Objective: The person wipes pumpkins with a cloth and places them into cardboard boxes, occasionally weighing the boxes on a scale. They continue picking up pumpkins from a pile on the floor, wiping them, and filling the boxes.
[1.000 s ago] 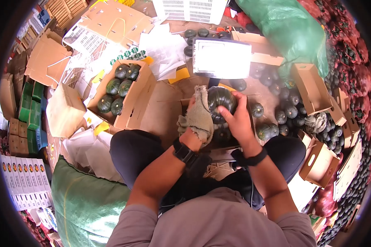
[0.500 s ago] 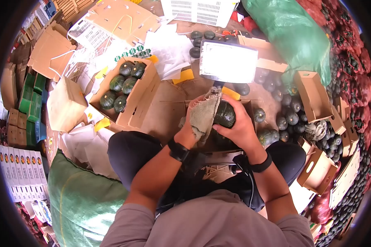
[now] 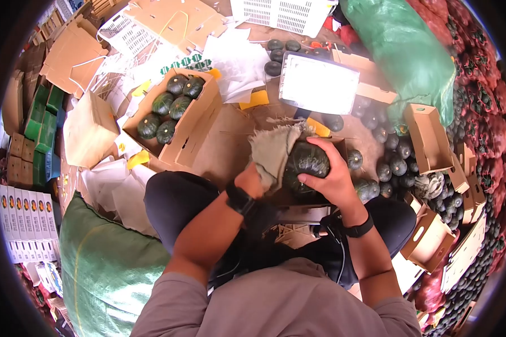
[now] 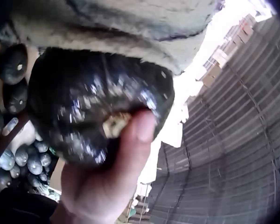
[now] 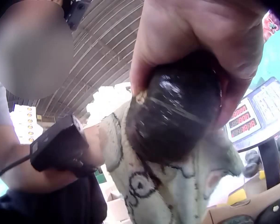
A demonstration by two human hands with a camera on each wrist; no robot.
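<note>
A dark green pumpkin (image 3: 311,159) is between the two hands above an open box at the lap. My right hand (image 3: 336,178) grips its right side, the thumb beside the stem (image 4: 115,125) in the left wrist view. A frayed grey-green cloth (image 3: 272,150) covers most of my left hand (image 3: 252,181) and lies against the pumpkin's other side. In the right wrist view the cloth (image 5: 149,186) curves under the pumpkin (image 5: 170,114), below my right hand (image 5: 200,32); most of the left fingers are hidden in it.
An open carton (image 3: 194,121) of several pumpkins stands to the left. Beyond the hands is a scale (image 3: 319,83) with a lit display in the right wrist view. Loose pumpkins (image 3: 398,164) and empty cartons (image 3: 430,140) lie right; a green sack (image 3: 112,264) is lower left.
The pumpkin has turned between the hands, and the cloth has shifted across its left side, with its frayed edge now spread out. The right hand has stayed on the pumpkin. The head view has shifted slightly.
</note>
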